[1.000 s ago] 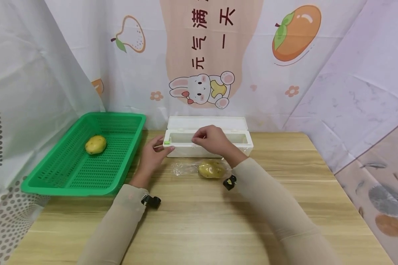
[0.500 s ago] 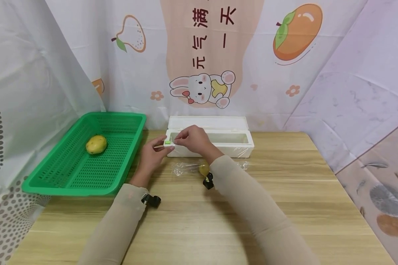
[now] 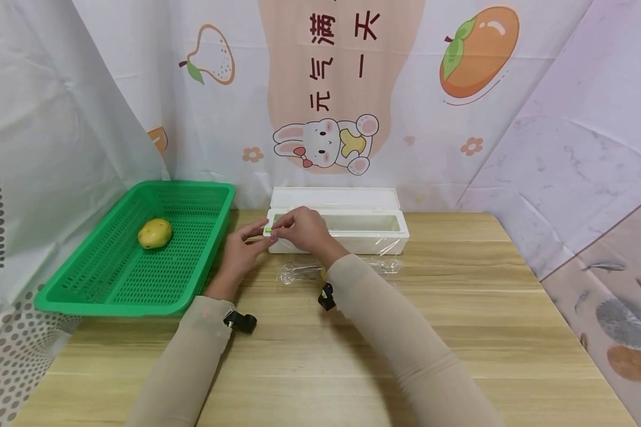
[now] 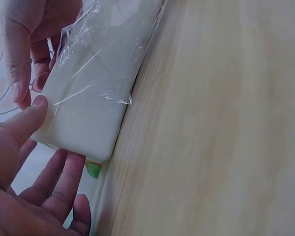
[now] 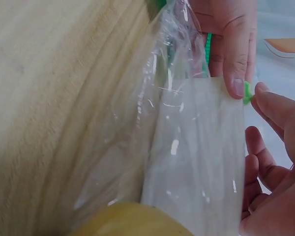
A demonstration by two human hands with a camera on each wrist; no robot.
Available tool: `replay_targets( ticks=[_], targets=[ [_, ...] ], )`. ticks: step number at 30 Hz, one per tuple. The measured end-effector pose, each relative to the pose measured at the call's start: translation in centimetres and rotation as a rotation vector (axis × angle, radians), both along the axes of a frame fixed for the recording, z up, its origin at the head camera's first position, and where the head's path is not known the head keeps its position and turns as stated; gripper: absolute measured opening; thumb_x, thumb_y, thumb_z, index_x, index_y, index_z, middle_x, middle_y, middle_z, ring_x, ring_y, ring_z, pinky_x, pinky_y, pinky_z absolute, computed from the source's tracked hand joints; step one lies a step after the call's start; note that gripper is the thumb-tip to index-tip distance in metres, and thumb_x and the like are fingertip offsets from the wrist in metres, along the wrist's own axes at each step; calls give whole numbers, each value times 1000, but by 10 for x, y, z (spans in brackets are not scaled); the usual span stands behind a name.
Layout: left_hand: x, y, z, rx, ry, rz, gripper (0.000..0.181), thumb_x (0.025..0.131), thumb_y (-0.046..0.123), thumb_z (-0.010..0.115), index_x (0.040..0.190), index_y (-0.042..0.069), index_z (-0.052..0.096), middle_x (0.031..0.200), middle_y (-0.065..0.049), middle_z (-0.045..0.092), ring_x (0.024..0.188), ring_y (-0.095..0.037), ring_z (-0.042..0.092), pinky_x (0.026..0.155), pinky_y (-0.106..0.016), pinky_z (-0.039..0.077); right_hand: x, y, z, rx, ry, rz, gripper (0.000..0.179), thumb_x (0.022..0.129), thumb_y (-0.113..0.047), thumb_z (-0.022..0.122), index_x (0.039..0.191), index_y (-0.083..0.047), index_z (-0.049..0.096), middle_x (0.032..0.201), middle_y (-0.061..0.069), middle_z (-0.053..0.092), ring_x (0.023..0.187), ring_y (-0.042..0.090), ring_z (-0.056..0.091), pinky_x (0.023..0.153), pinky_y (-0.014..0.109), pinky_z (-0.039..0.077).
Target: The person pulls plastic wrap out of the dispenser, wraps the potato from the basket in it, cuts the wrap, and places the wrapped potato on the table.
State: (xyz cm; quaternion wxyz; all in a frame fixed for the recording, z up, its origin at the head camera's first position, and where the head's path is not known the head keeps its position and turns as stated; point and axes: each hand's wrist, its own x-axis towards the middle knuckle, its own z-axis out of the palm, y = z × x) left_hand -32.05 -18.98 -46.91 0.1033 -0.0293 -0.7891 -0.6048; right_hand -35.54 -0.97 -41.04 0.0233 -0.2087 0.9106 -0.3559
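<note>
The right hand [image 3: 301, 230] has moved left along the white cling-film dispenser box [image 3: 347, 228] since the earlier views, from the box's middle to its left end, where it now meets the left hand [image 3: 243, 249]. The right forearm now covers nearly all of the yellow mango [image 3: 324, 273] on the table, which showed fully a second ago; only a sliver shows in the head view. The left hand has stayed at the box's left end.

The small green slide cutter [image 3: 267, 229] sits at the left end of the box's front rail. The right hand's fingertips [image 5: 263, 101] touch it on one side, curled toward it in a pinch. The left hand's thumb [image 4: 24, 120] presses against the box's front corner, and its remaining fingers lie relaxed and nearly straight beneath the box end; it does not close round anything. In the right wrist view the left thumb tip [image 5: 238, 83] lies on the box edge, touching the cutter [image 5: 247, 93].

A sheet of clear cling film [image 3: 299, 271] runs from the box's front edge down onto the wooden table [image 3: 459, 332] and lies under the mango [image 5: 130, 221]. The film [image 4: 96, 54] clings to the box's front face.

The dispenser box stands with its lid open toward the backdrop. Left of it, a green perforated basket [image 3: 85, 284] holds a second yellow mango [image 3: 154, 233], well apart from both hands.
</note>
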Motion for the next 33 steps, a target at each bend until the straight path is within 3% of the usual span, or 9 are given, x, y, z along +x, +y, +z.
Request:
replay_targets(
  ticks=[6,15,24,28,33],
  targets=[
    [8,3,14,6,1,-22,52,82,18,76,129,7,59,121,-18,63,113,-32,57,90,-40,51,-1,-2,-1,4,31,-49,12,82,-40,73,93,-35,76,86,-16,64,79,7,54,62,28,44],
    [9,1,16,45,-2,-41,49,81,16,77,127,7,61,121,-16,63,112,-29,58,84,-25,52,-1,-11,1,90,92,-59,10,83,-45,70,90,-39,75,83,-25,66,82,0,56,85,42,38],
    [12,1,19,-40,73,-60,46,83,15,74,126,2,60,124,-17,61,113,-32,57,91,-45,50,-1,-10,2,139,78,-73,10,85,-46,68,86,-38,74,79,-25,66,85,5,55,92,49,34],
    [13,1,19,-48,73,-64,45,84,14,73,126,2,60,124,-19,61,113,-34,57,91,-48,49,-2,-7,2,165,61,-76,10,85,-47,68,87,-39,74,84,-24,67,89,6,56,95,50,33],
    [12,2,18,-56,96,-72,45,84,13,73,125,1,60,122,-21,61,111,-36,58,89,-49,50,-3,-6,3,205,88,-69,11,85,-47,68,89,-39,74,86,-23,68,91,9,55,88,46,36]
  ],
)
